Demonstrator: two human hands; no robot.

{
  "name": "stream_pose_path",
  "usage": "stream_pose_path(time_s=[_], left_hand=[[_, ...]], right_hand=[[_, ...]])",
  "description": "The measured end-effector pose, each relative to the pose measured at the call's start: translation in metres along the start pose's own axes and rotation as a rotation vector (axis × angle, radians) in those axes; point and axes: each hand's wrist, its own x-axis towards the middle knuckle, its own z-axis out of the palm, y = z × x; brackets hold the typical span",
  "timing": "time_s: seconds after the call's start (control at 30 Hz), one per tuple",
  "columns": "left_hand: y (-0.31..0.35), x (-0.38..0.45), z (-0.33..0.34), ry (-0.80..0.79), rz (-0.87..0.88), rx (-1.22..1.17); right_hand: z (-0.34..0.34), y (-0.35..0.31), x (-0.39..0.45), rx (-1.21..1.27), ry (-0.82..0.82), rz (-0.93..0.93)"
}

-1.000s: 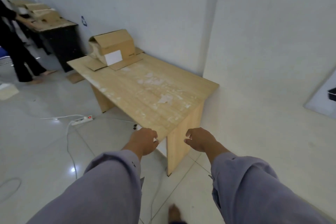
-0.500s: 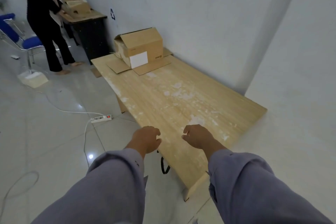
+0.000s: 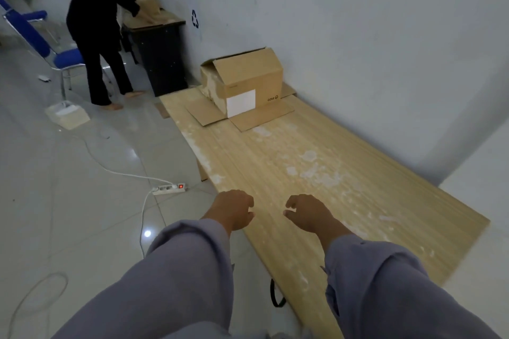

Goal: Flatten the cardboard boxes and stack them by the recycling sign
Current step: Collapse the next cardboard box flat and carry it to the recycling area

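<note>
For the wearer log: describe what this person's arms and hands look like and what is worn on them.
Both arms wear loose, long sleeves of plain grey-lilac cloth, the left sleeve and the right sleeve ending at the wrist. The left hand and right hand are bare: no gloves, and no rings, watch or markings show.

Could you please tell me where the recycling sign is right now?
In the head view, the recycling sign is on the white wall at upper left of centre, just right of the black table and beyond the cardboard box.
</note>
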Motion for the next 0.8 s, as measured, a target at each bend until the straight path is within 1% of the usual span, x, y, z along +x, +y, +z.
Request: stream_pose_path(time_s=[0.07,0.2,0.33,0.47,0.53,0.63,0.7,0.8], left_hand=[[-0.03,0.023,-0.016,0.0,0.026,0.041],[-0.089,0.063,-0.047,0.039,0.058,0.033],[-0.153,0.099,-0.074,0.034,0.111,0.189],[-0.203,0.135,-0.092,0.035,0.126,0.23],[-0.22,0.159,-0.094,0.033,0.149,0.245],[-0.234,0.2,-0.104,0.027,0.197,0.237],[-0.24,0.232,-0.118,0.06,0.226,0.214],[-0.245,0.274,-0.153,0.143,0.277,0.165]], right_hand=[[-0.008,-0.02,0.03,0.02,0.036,0.018],[-0.015,-0.063,0.089,0.056,0.078,0.053],[-0.015,-0.108,0.147,0.097,0.143,0.071],[-0.017,-0.131,0.192,0.078,0.1,0.081],[-0.027,-0.133,0.216,0.071,0.102,0.108],[-0.05,-0.134,0.259,0.079,0.16,0.151],[-0.069,-0.134,0.287,0.063,0.189,0.158],[-0.104,-0.136,0.322,0.1,0.273,0.179]])
